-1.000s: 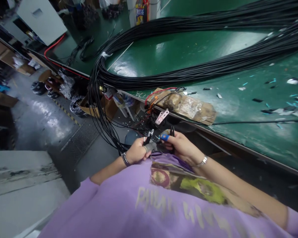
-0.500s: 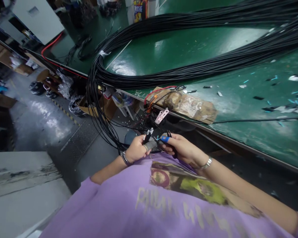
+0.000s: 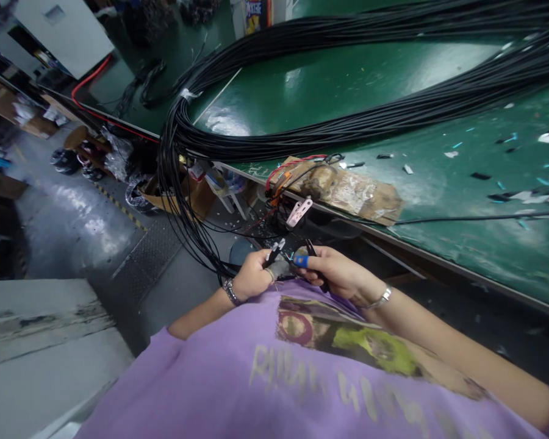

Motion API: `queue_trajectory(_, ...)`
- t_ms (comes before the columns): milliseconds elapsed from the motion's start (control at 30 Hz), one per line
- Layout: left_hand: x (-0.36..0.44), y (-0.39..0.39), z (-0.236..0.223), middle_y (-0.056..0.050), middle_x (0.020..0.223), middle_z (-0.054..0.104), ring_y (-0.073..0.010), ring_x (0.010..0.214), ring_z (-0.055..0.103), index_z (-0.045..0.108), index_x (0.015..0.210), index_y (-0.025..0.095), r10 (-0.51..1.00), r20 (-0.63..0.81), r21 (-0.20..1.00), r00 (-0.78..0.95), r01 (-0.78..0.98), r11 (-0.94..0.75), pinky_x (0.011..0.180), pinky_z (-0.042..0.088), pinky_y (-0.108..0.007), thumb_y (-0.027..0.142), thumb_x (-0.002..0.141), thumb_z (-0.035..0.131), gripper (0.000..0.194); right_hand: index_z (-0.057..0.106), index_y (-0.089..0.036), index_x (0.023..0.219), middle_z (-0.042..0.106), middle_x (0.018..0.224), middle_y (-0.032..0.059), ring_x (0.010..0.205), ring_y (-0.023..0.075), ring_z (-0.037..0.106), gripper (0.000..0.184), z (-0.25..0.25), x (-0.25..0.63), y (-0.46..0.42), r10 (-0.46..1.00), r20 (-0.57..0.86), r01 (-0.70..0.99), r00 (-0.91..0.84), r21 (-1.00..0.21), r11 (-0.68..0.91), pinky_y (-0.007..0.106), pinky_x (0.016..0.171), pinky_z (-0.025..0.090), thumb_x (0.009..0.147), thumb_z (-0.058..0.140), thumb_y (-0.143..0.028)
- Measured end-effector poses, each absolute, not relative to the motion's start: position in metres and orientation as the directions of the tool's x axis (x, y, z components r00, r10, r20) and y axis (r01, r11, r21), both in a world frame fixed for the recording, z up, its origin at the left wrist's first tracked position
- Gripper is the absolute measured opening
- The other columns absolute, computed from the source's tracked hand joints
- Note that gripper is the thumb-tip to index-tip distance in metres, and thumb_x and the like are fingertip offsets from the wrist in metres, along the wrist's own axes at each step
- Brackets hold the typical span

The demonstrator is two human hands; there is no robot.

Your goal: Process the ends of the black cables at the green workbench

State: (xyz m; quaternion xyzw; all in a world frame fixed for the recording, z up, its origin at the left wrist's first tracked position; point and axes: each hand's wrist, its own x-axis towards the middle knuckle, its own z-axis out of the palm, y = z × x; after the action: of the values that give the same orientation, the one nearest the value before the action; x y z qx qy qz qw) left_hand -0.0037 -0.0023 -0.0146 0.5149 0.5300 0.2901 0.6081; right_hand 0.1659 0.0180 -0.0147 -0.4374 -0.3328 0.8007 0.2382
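Note:
My left hand (image 3: 252, 275) is closed around several black cables, whose ends (image 3: 274, 252) stick up past the thumb with pale tips. My right hand (image 3: 336, 272), a blue wrap (image 3: 301, 261) on one finger, is closed around slim black pliers (image 3: 311, 249) with two narrow jaws pointing up. Its fingertips are close to thin light-blue wires (image 3: 290, 256) between the two hands. Whether these fingers pinch the wires is too small to tell. Grey coverings show on some fingertips. Both hands are in front of my purple shirt, below the bench edge.
A large coil of black cable (image 3: 256, 146) lies on the green bench (image 3: 348, 85) and hangs over its left end. A taped cardboard piece (image 3: 352, 192) sits at the bench edge, with a pink-white clip-like piece (image 3: 299, 212) below. Cable scraps (image 3: 480, 175) litter the right side.
My right fingers have shifted slightly, and the plier jaws now show more clearly apart. My left hand keeps its hold on the cables, whose ends lean a little more to the right.

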Motion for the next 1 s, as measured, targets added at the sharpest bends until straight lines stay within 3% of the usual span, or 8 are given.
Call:
queue_trajectory(100, -0.002, -0.004, -0.017, 0.008, 0.044, 0.040, -0.0041, 0.043, 0.031, 0.045, 0.058, 0.016, 0.890, -0.363, 0.929, 0.276, 0.184, 0.321, 0.043, 0.027, -0.019, 0.048, 0.068, 0.067, 0.040, 0.045, -0.020, 0.059, 0.043, 0.050, -0.0049, 0.045, 0.0080, 0.034, 0.023, -0.015, 0.164, 0.014, 0.857, -0.399, 0.113, -0.325, -0.917, -0.383, 0.022, 0.043, 0.027, 0.066, 0.063, -0.033)
queue_trajectory(167, -0.001, -0.005, -0.017, 0.008, 0.044, 0.039, -0.0034, 0.041, 0.029, 0.045, 0.059, 0.016, 0.874, -0.393, 0.918, 0.285, 0.176, 0.355, 0.042, 0.025, -0.019, 0.048, 0.069, 0.066, 0.039, 0.044, -0.021, 0.062, 0.046, 0.055, -0.0026, 0.052, 0.0115, 0.039, 0.012, -0.014, 0.165, 0.009, 0.949, -0.146, 0.342, -0.278, -0.939, -0.044, 0.025, 0.050, 0.033, 0.067, 0.055, -0.022)
queue_trajectory(267, -0.003, -0.006, -0.015, 0.009, 0.041, 0.037, -0.0028, 0.035, 0.027, 0.043, 0.060, 0.017, 0.826, -0.491, 0.871, 0.277, 0.190, 0.454, 0.037, 0.021, -0.019, 0.048, 0.072, 0.062, 0.038, 0.043, -0.021, 0.066, 0.052, 0.065, 0.0012, 0.061, 0.0153, 0.045, 0.013, -0.010, 0.170, 0.007, 0.864, 0.156, 0.526, -0.479, -0.737, 0.425, 0.027, 0.058, 0.036, 0.061, 0.047, -0.010)
queue_trajectory(367, -0.004, -0.007, -0.012, 0.009, 0.038, 0.035, -0.0028, 0.030, 0.024, 0.041, 0.059, 0.018, 0.791, -0.556, 0.831, 0.254, 0.180, 0.527, 0.033, 0.015, -0.019, 0.046, 0.073, 0.059, 0.036, 0.044, -0.021, 0.069, 0.055, 0.070, 0.0043, 0.065, 0.0170, 0.048, 0.015, -0.006, 0.174, 0.011, 0.746, 0.206, 0.575, -0.633, -0.521, 0.631, 0.026, 0.059, 0.036, 0.064, 0.044, -0.007)
queue_trajectory(567, -0.005, -0.006, -0.011, 0.009, 0.038, 0.037, -0.0027, 0.029, 0.026, 0.041, 0.058, 0.018, 0.780, -0.556, 0.831, 0.287, 0.168, 0.531, 0.031, 0.015, -0.018, 0.039, 0.072, 0.060, 0.031, 0.045, -0.021, 0.071, 0.055, 0.070, 0.0054, 0.064, 0.0175, 0.048, 0.016, -0.002, 0.170, 0.012, 0.745, 0.239, 0.642, -0.622, -0.389, 0.661, 0.026, 0.059, 0.035, 0.065, 0.043, -0.006)
queue_trajectory(733, -0.007, 0.000, -0.008, 0.010, 0.037, 0.033, -0.0026, 0.028, 0.022, 0.044, 0.062, 0.018, 0.816, -0.523, 0.851, 0.247, 0.103, 0.514, 0.031, 0.014, -0.019, 0.050, 0.071, 0.061, 0.037, 0.044, -0.021, 0.070, 0.056, 0.069, 0.0048, 0.064, 0.0171, 0.050, 0.017, -0.010, 0.173, 0.009, 0.712, 0.219, 0.531, -0.667, -0.530, 0.661, 0.026, 0.059, 0.038, 0.061, 0.043, -0.006)
queue_trajectory(900, -0.005, 0.000, 0.000, 0.010, 0.036, 0.034, -0.0024, 0.029, 0.022, 0.047, 0.064, 0.018, 0.826, -0.514, 0.858, 0.232, 0.113, 0.502, 0.033, 0.012, -0.019, 0.055, 0.069, 0.063, 0.041, 0.048, -0.021, 0.073, 0.058, 0.068, 0.0031, 0.062, 0.0163, 0.051, 0.004, -0.014, 0.180, 0.014, 0.911, 0.062, 0.532, -0.407, -0.795, 0.291, 0.028, 0.060, 0.042, 0.075, 0.046, -0.019)
queue_trajectory(1000, -0.002, -0.004, -0.002, 0.009, 0.038, 0.035, -0.0023, 0.033, 0.025, 0.044, 0.061, 0.018, 0.845, -0.483, 0.875, 0.229, 0.115, 0.469, 0.036, 0.017, -0.019, 0.052, 0.069, 0.065, 0.042, 0.050, -0.020, 0.072, 0.058, 0.068, 0.0027, 0.061, 0.0159, 0.050, 0.015, -0.011, 0.176, 0.012, 0.924, -0.004, 0.439, -0.382, -0.881, 0.178, 0.028, 0.059, 0.043, 0.080, 0.050, -0.033)
